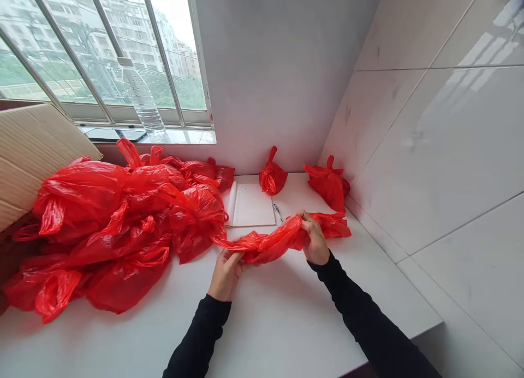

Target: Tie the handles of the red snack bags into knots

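Note:
A red plastic bag (274, 244) is stretched sideways between my two hands above the white table. My left hand (227, 271) pinches its left end, fingers closed on the thin plastic. Toward the bag's right part, my right hand (314, 240) grips it with the thumb on top. Past my right hand the loose end (335, 225) spreads out. Beyond the bag lie an open notebook (254, 206) with writing on it and a pen (278, 212). On the left a large heap of filled red bags (139, 219) reaches close to the held bag.
Two knotted red bags (273, 177) (328, 185) sit near the back wall. An open cardboard box (41, 159) stands at the left. On the windowsill are a water bottle (143, 99) and a dark flat device (114, 135). A tiled wall (450, 148) borders the table's right side.

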`<move>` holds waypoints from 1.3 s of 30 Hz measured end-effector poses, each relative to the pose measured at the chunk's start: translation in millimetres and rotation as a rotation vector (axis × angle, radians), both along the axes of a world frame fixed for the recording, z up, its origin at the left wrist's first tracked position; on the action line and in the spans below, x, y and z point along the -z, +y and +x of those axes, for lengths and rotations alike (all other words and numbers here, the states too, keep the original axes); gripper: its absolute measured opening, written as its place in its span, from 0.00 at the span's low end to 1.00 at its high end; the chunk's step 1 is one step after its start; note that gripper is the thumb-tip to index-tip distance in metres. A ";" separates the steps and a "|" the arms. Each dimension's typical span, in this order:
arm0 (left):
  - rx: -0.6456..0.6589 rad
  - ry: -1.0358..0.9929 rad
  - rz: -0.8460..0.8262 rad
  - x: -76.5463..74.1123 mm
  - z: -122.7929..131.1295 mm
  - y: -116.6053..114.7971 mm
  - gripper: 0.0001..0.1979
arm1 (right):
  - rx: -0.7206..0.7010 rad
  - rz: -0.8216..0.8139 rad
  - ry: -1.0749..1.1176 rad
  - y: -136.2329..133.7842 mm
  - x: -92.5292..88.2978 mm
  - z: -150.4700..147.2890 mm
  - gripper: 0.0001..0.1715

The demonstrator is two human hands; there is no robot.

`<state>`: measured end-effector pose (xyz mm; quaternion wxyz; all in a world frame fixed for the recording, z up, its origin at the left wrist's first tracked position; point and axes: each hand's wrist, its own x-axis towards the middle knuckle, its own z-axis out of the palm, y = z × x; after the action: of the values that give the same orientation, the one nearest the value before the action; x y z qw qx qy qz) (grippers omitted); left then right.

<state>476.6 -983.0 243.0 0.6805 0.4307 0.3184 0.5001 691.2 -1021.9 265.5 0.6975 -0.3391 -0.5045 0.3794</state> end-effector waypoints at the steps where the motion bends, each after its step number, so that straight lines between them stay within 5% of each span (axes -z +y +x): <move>1: -0.051 -0.008 0.025 1.0 -1.8 2.2 0.23 | -0.005 -0.001 0.002 2.0 5.8 1.0 0.15; 5: -0.133 -0.020 0.097 -1.4 -7.4 8.4 0.23 | 0.081 -0.035 -0.163 7.7 22.9 9.8 0.23; 13: -0.141 0.082 0.130 -6.0 -5.0 9.1 0.27 | 0.123 -0.013 -0.811 6.9 28.8 4.4 0.09; 17: -0.174 0.250 0.215 -8.0 -2.9 5.9 0.32 | 0.161 0.003 -0.795 6.1 30.0 0.7 0.03; 24: -0.321 0.615 0.496 -5.4 1.0 0.3 0.12 | 0.230 0.006 -0.737 2.2 29.0 1.4 0.02; 30: -0.559 0.695 0.588 2.6 -8.7 11.0 0.12 | 0.391 -0.069 -0.538 6.3 32.9 13.7 0.04; 35: -0.444 0.738 0.771 -4.4 -1.6 0.1 0.21 | 0.283 -0.029 -0.546 4.1 31.9 11.1 0.18; 39: -0.452 0.807 0.839 -2.7 1.7 -0.6 0.07 | 0.254 0.004 -0.669 3.5 29.7 5.3 0.09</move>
<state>478.3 -983.6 245.7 0.1568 0.7383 0.4100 0.5121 696.5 -1018.4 235.8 0.5359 -0.5034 -0.6594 0.1568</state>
